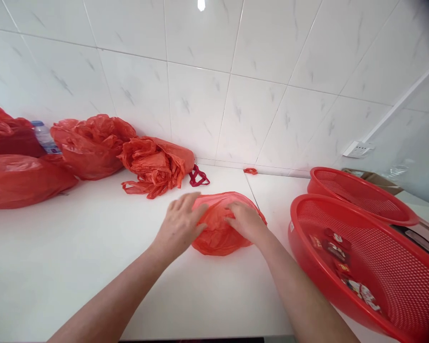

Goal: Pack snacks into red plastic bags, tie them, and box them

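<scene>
On the white table, in the middle of the head view, lies a thin red plastic bag [219,243], puffed out with its mouth spread. At its left rim is my left hand [180,221], fingers apart and slightly blurred. My right hand [245,219] reaches over the bag's right side, its fingers spread and curved across the opening. Neither hand is closed on the plastic. What lies inside the bag cannot be made out.
Right of my arm, a red plastic basket [307,257] holds several small wrapped packets [338,250]. Another red basket [318,178] stands behind it. A bundle of red bags [157,164], filled red bags [93,147] and a plastic bottle [45,138] line the left wall.
</scene>
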Demonstrator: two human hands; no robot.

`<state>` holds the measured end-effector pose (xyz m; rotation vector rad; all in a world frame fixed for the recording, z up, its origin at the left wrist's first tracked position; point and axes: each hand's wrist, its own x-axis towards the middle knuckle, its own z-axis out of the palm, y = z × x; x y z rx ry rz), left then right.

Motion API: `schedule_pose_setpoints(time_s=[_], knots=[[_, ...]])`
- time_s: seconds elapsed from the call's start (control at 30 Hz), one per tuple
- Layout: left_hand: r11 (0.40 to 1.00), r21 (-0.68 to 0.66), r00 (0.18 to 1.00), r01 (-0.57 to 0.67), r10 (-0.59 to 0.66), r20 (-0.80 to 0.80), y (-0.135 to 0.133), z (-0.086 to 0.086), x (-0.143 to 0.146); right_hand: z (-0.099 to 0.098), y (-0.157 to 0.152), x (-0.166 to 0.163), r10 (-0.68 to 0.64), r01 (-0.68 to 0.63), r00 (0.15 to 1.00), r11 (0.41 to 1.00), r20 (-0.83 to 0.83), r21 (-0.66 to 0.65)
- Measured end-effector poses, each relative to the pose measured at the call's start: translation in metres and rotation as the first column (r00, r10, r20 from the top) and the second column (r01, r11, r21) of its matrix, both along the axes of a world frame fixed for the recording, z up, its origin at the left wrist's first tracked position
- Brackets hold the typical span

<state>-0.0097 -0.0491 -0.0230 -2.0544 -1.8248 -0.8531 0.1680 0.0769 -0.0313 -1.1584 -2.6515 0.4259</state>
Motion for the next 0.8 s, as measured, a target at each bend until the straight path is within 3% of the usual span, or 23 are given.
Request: schedule_pose_setpoints(time_s=[0.03, 0.1, 0.17, 0.23, 0.37, 0.43, 0.5, 0.57, 0.67, 0.8], knots=[[0.997, 0.028, 0.993, -0.077, 0.074, 0.091, 0.002, -0.001, -0.004, -0.002, -0.006, 0.000, 0.025, -0.025, 1.000, 0.999, 0.008, 0.029], [0.985, -0.054, 0.921, -0.162, 0.170, 0.351, 0.007, -0.006, -0.014, -0.006, -0.017, 0.000, 0.115, -0.117, 0.992, 0.992, 0.046, 0.053], [0.969, -0.201, 0.749, -0.144, 0.239, 0.618, 0.012, -0.014, -0.022, -0.007, -0.028, 0.002, 0.180, -0.184, 0.982, 0.980, 0.054, 0.078], [0.958, -0.273, 0.526, -0.083, 0.275, 0.805, 0.015, -0.022, -0.027, 0.001, -0.041, 0.011, 0.175, -0.168, 0.984, 0.969, -0.022, 0.181], [0.978, -0.207, 0.092, 0.022, 0.205, 0.975, 0.017, -0.036, -0.035, 0.044, -0.073, 0.059, 0.067, -0.003, 0.981, 0.942, -0.181, 0.337], [0.983, -0.159, -0.078, 0.087, 0.166, 0.983, 0.017, -0.042, -0.039, 0.064, -0.084, 0.097, -0.074, 0.134, 0.979, 0.935, -0.188, 0.329], [0.984, -0.108, -0.201, 0.141, 0.135, 0.970, 0.017, -0.046, -0.043, 0.071, -0.091, 0.138, -0.278, 0.299, 0.953, 0.920, -0.117, 0.253], [0.982, -0.065, -0.278, 0.177, 0.113, 0.954, 0.019, -0.050, -0.045, 0.064, -0.097, 0.177, -0.426, 0.421, 0.904, 0.900, 0.024, 0.114], [0.982, -0.017, -0.313, 0.188, 0.076, 0.947, 0.023, -0.054, -0.049, 0.040, -0.107, 0.218, -0.512, 0.532, 0.839, 0.843, 0.183, -0.082], [0.979, 0.050, -0.315, 0.196, 0.015, 0.949, 0.026, -0.058, -0.051, 0.026, -0.117, 0.242, -0.497, 0.511, 0.860, 0.836, 0.115, -0.200]])
